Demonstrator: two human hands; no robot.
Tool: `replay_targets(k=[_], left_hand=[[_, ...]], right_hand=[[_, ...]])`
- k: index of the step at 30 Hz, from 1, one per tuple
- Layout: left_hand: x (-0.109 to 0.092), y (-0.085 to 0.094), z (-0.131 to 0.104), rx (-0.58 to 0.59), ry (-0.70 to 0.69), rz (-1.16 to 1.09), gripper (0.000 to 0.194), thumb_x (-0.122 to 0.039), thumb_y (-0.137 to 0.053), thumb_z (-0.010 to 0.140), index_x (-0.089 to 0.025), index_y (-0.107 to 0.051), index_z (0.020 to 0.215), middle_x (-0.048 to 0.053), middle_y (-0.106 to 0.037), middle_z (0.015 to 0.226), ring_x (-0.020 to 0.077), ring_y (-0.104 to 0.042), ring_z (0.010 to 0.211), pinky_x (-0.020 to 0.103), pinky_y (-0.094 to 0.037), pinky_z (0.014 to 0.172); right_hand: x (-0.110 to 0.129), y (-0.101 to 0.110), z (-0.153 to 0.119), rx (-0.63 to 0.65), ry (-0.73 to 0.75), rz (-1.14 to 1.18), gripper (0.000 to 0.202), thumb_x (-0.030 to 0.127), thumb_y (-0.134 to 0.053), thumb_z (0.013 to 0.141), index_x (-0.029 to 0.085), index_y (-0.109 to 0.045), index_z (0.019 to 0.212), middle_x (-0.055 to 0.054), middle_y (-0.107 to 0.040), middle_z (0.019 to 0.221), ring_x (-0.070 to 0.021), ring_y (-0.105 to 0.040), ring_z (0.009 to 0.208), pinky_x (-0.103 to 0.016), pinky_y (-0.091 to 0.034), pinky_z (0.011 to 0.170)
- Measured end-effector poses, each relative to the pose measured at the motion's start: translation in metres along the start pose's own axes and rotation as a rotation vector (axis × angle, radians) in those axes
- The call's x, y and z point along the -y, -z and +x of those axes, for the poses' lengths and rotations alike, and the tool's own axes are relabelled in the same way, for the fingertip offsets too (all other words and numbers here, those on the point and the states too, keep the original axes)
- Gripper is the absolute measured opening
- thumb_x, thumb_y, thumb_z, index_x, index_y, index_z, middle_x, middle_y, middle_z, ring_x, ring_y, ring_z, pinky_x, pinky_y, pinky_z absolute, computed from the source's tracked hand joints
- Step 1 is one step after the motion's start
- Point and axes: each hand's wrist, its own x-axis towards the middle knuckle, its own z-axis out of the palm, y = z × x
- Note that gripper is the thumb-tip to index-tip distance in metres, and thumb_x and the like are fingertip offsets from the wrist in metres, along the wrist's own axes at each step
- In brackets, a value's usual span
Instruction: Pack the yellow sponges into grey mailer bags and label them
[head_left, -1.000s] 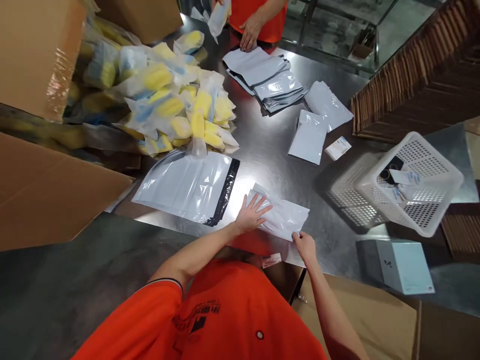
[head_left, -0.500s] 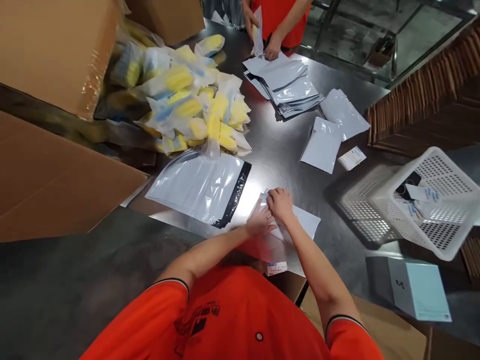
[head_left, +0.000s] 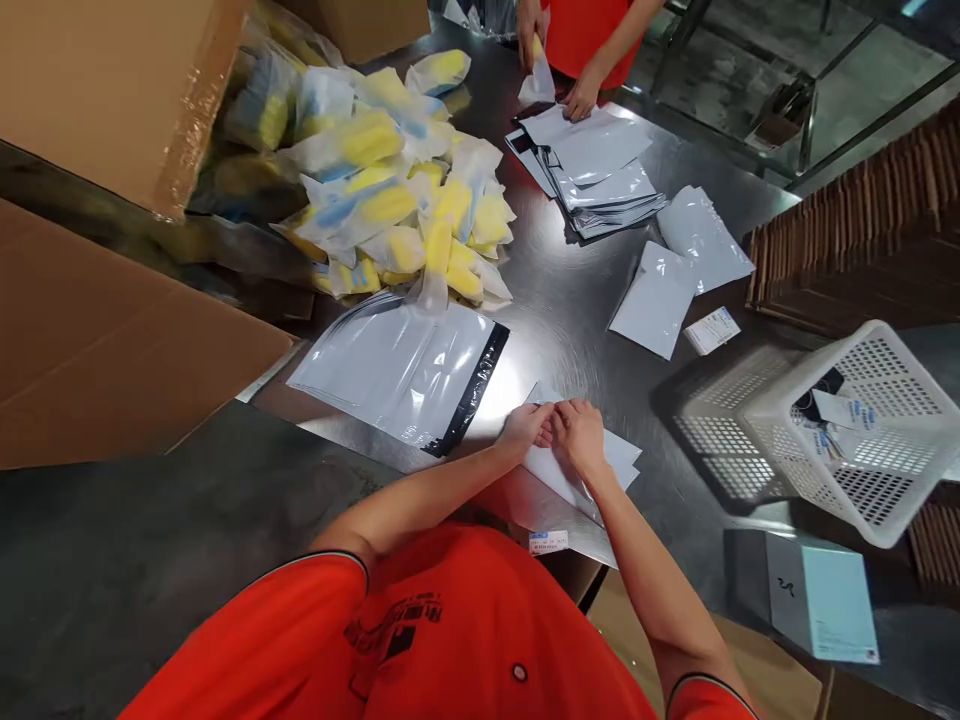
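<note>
A white plastic mailing bag (head_left: 553,472) lies on the metal table close to my body, its edge sticking out to the right. My left hand (head_left: 525,430) is closed at its upper left part, fingertips curled together. Right beside it, my right hand (head_left: 580,434) is closed on the same bag, with the fingertips of both hands meeting. What exactly lies between the fingertips is hidden. To the left rests a stack of flat mailing bags (head_left: 397,370) with black sealing strips. Behind that stack is a pile of yellow-and-blue items in cloudy plastic sleeves (head_left: 367,200).
Across the table, a co-worker's hands (head_left: 583,95) work over another mailing bag stack (head_left: 600,170). Two filled mailers (head_left: 654,300) and a label stack (head_left: 712,330) lie right of centre. A white basket (head_left: 885,430), a light-blue box (head_left: 825,600) and cardboard boxes (head_left: 112,330) flank the space.
My left hand has drawn its spread fingers together and met my right hand. More of the bag's front part shows below the hands. The view has shifted slightly.
</note>
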Motion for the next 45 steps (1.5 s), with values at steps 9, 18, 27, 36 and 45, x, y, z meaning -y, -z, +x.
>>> replay_targets(k=[9,18,27,36,45], left_hand=[[0.0,-0.004,0.006,-0.046,0.062,-0.144,0.019,-0.021,-0.052,0.087,-0.019,-0.05,0.069,-0.004,-0.056,0.055,0.0103,-0.058,0.047,0.023,-0.05,0.05],[0.0,0.001,0.006,-0.029,0.029,-0.075,0.02,-0.019,-0.052,0.086,-0.019,-0.05,0.066,-0.004,-0.056,0.052,0.0094,-0.056,0.046,0.021,-0.049,0.05],[0.004,0.009,0.0,-0.059,-0.069,0.171,0.021,-0.025,-0.048,0.089,-0.017,-0.059,0.073,0.004,-0.067,0.071,0.0138,-0.063,0.057,0.027,-0.053,0.057],[0.026,-0.007,-0.011,0.337,-0.925,0.891,0.05,-0.036,-0.071,0.084,-0.022,-0.061,0.131,0.012,-0.054,0.146,0.0372,-0.036,0.144,0.065,-0.013,0.119],[0.051,-0.006,-0.012,0.415,-1.096,1.046,0.063,-0.038,-0.07,0.086,-0.029,-0.049,0.145,0.01,-0.046,0.153,0.0393,-0.027,0.148,0.071,0.002,0.118]], right_hand=[[0.001,0.01,-0.002,0.051,0.07,0.032,0.03,0.027,-0.043,0.1,0.019,-0.069,0.112,-0.009,-0.071,0.105,-0.0233,-0.057,0.096,-0.033,-0.03,0.079],[0.004,0.026,0.023,0.26,0.318,-0.176,0.025,0.021,-0.048,0.097,0.014,-0.07,0.106,-0.013,-0.073,0.103,-0.0267,-0.06,0.097,-0.036,-0.031,0.08],[-0.034,0.009,0.044,0.179,-0.104,0.36,0.031,0.03,-0.047,0.091,0.018,-0.075,0.093,-0.005,-0.074,0.086,-0.0172,-0.062,0.077,-0.026,-0.038,0.066],[-0.048,-0.005,0.048,0.112,-0.261,0.756,0.028,0.037,-0.053,0.082,0.018,-0.074,0.083,-0.002,-0.073,0.08,-0.0157,-0.062,0.073,-0.026,-0.044,0.071],[-0.045,-0.001,0.022,0.016,-0.336,0.706,0.026,0.032,-0.051,0.083,0.019,-0.073,0.083,0.0,-0.071,0.075,-0.0145,-0.059,0.07,-0.024,-0.042,0.068]])
